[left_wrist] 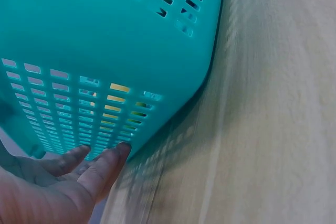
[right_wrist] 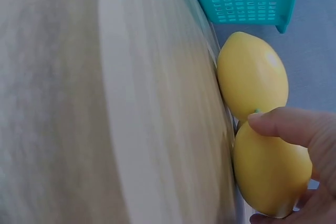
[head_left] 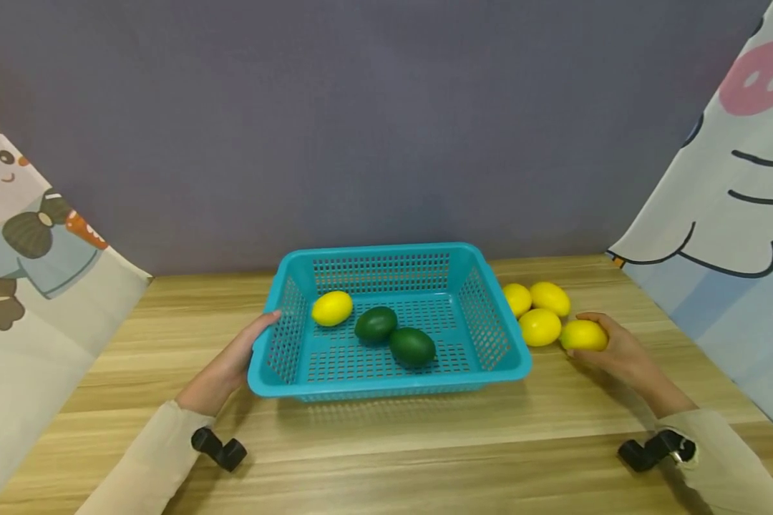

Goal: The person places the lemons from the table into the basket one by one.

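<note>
A blue plastic basket (head_left: pixel 386 386) stands on the table, holding one lemon (head_left: pixel 332 308) and two dark green avocado-like fruits (head_left: pixel 376 325). At its left side my left hand (head_left: pixel 235 357) holds the rim, thumb on top. In the left wrist view the fingers (left_wrist: pixel 105 170) touch the outer perforated wall. To the right of the basket, my right hand (head_left: pixel 625 354) grips a yellow lemon (head_left: pixel 583 335) between thumb and fingers. That lemon (right_wrist: pixel 270 169) appears low against the table in the right wrist view, beside another lemon (right_wrist: pixel 253 74).
Three more lemons (head_left: pixel 540 327) cluster between the basket's right wall and my right hand. A grey backdrop (head_left: pixel 386 129) rises behind the wooden table (head_left: pixel 386 472). Cartoon-printed cloths hang at the left (head_left: pixel 32 300) and right (head_left: pixel 734 214).
</note>
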Motion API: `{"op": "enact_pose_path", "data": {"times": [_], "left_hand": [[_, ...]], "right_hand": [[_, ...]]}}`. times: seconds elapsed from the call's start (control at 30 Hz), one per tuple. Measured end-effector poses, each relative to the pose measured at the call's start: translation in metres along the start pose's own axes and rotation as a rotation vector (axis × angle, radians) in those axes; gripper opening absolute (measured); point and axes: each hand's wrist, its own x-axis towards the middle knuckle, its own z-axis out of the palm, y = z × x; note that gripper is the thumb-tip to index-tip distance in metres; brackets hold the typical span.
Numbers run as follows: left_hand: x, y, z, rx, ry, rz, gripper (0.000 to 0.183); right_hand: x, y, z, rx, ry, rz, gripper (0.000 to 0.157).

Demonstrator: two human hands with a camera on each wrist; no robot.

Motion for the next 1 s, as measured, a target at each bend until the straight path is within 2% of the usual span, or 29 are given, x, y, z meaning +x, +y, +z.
{"op": "enact_pose_path", "data": {"times": [0.53,1.0], "left_hand": [[-0.001,-0.002,0.0,-0.011,0.003,0.014,0.071],[-0.002,-0.001,0.0,-0.006,-0.001,0.017,0.071]], "right_hand": [[-0.003,-0.001,0.002,0.006,0.029,0.014,0.072],[-0.01,-0.01,-0.007,-0.007,0.063,-0.008,0.067]]}}
